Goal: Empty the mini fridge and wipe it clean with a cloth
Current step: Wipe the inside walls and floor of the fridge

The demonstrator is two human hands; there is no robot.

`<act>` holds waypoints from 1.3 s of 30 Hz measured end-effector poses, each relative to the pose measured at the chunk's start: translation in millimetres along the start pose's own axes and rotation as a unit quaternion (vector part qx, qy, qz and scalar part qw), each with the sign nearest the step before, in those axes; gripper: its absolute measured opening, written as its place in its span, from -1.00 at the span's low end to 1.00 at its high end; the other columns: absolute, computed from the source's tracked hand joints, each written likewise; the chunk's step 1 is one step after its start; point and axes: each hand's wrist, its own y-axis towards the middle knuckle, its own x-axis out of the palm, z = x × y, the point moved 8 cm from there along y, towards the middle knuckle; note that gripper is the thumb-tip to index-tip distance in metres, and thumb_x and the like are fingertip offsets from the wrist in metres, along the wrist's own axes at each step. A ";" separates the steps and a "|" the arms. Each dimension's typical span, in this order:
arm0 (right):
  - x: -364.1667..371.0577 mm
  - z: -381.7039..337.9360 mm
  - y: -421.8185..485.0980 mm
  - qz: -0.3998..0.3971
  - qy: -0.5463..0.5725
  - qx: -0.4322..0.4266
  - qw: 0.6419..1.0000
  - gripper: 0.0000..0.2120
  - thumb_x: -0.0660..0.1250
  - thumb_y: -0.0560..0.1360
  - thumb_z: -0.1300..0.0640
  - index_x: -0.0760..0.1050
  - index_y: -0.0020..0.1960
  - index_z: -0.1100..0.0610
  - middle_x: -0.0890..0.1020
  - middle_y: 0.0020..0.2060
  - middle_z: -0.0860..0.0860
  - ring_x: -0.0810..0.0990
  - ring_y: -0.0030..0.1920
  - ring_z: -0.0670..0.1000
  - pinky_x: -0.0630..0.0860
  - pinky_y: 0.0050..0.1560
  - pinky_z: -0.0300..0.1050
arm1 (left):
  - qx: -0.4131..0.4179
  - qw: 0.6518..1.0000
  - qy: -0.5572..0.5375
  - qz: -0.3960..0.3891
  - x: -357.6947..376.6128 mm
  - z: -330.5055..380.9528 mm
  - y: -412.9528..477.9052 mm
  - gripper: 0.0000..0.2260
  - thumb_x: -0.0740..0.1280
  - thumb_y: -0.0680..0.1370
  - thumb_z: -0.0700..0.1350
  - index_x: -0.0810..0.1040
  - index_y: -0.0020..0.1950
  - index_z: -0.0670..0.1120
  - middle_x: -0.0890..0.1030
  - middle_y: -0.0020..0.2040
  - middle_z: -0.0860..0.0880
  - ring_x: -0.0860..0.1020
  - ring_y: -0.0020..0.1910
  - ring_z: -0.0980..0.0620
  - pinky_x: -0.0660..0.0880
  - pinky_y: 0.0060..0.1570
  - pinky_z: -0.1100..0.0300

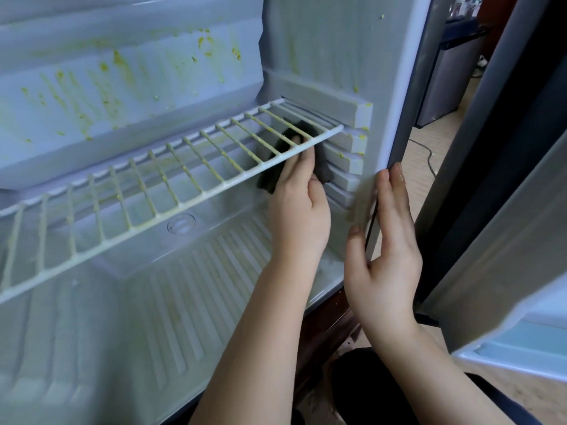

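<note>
Scrubbing the right inner wall of the mini fridge (322, 56), right of centre, under the wire shelf (153, 185), clamping the dark cloth (322, 170) in the left hand (299, 210); bracing the front edge with the right hand (386, 250), fingers (389, 191) straight and together, presumably steadying the cabinet.

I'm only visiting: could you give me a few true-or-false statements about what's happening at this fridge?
1. The left hand holds a dark cloth under the wire shelf. True.
2. The fridge is full of food. False: no food shows inside it.
3. The back wall has yellow stains. True.
4. The right hand grips a spray bottle. False: it rests flat on the fridge's front edge, holding nothing.
5. The door is closed. False: it stands open on the right.
</note>
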 end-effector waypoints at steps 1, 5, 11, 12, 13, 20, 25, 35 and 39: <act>0.1 0.5 -0.1 -0.001 0.000 0.002 1.000 -0.38 0.20 0.44 0.41 0.23 0.49 0.26 0.21 0.48 0.03 0.14 0.51 -0.09 0.10 0.44 -0.33 | 0.022 1.000 0.008 0.003 -3.5 6.7 -4.9 -0.58 0.11 0.55 -0.26 0.46 0.39 -0.22 0.42 0.44 -0.13 0.35 0.42 0.05 0.20 0.31 0.51; -0.4 1.7 -1.6 -0.011 -0.003 0.004 1.000 -0.37 0.20 0.45 0.40 0.20 0.51 0.25 0.19 0.50 0.03 0.12 0.52 -0.10 0.09 0.46 -0.31 | 0.080 0.996 0.030 0.011 -11.5 24.2 -20.7 -0.71 0.27 0.56 -0.23 0.60 0.26 -0.17 0.55 0.31 -0.10 0.52 0.27 0.07 0.47 0.22 0.22; 0.8 3.3 -3.4 -0.020 -0.008 0.004 1.000 -0.37 0.21 0.46 0.43 0.20 0.51 0.23 0.18 0.50 0.01 0.11 0.52 -0.12 0.09 0.45 -0.34 | 0.072 0.994 0.001 0.079 -12.1 33.4 -30.8 -0.78 0.37 0.54 -0.18 0.66 0.16 -0.15 0.63 0.21 -0.07 0.56 0.20 0.11 0.53 0.16 0.14; 1.0 3.3 -3.2 -0.020 -0.008 0.003 1.000 -0.38 0.20 0.46 0.42 0.20 0.51 0.24 0.18 0.50 0.01 0.11 0.52 -0.12 0.09 0.44 -0.34 | 0.071 0.994 -0.011 0.083 -11.5 32.8 -30.4 -0.79 0.38 0.53 -0.18 0.66 0.15 -0.16 0.63 0.20 -0.07 0.57 0.20 0.09 0.56 0.11 0.09; 1.2 3.2 -2.8 -0.020 -0.008 0.002 1.000 -0.38 0.20 0.47 0.42 0.20 0.51 0.24 0.18 0.50 0.01 0.12 0.52 -0.10 0.09 0.45 -0.34 | 0.069 0.994 -0.025 0.084 -10.2 31.4 -29.3 -0.78 0.39 0.53 -0.18 0.66 0.15 -0.17 0.63 0.20 -0.08 0.58 0.19 0.06 0.58 0.06 0.04; -1.5 4.9 -0.6 -0.016 -0.010 -0.005 1.000 -0.39 0.22 0.46 0.46 0.23 0.49 0.27 0.21 0.49 0.05 0.16 0.52 -0.05 0.11 0.42 -0.37 | 0.063 0.992 -0.059 0.090 -4.8 29.5 -28.1 -0.77 0.42 0.49 -0.25 0.62 0.14 -0.21 0.59 0.16 -0.08 0.59 0.11 -0.04 0.59 0.01 -0.04; -2.1 3.8 -0.1 -0.027 -0.002 -0.009 1.000 -0.37 0.22 0.45 0.46 0.22 0.50 0.26 0.20 0.49 0.05 0.14 0.52 -0.09 0.10 0.42 -0.38 | 0.108 0.990 -0.013 0.088 -8.6 41.5 -23.2 -0.79 0.39 0.47 -0.31 0.64 0.08 -0.18 0.61 0.10 -0.06 0.61 0.00 -0.03 0.60 -0.10 0.02; -1.2 4.7 -0.4 -0.039 0.010 -0.001 0.999 -0.33 0.24 0.45 0.49 0.20 0.51 0.23 0.18 0.51 0.02 0.12 0.52 -0.12 0.10 0.42 -0.38 | 0.205 0.975 0.079 -0.038 -6.3 50.3 -18.1 -0.79 0.33 0.40 -0.39 0.65 -0.06 -0.17 0.60 -0.12 -0.03 0.45 -0.25 0.12 0.41 -0.17 0.34; -1.5 4.4 -0.8 -0.044 0.012 -0.002 0.999 -0.37 0.22 0.45 0.46 0.22 0.50 0.24 0.18 0.50 0.01 0.13 0.52 -0.11 0.08 0.43 -0.38 | 0.068 0.996 0.056 -0.016 -21.8 9.4 -8.2 -0.81 0.34 0.40 -0.34 0.63 -0.10 -0.10 0.51 -0.30 0.12 0.34 -0.38 0.20 0.29 -0.29 0.41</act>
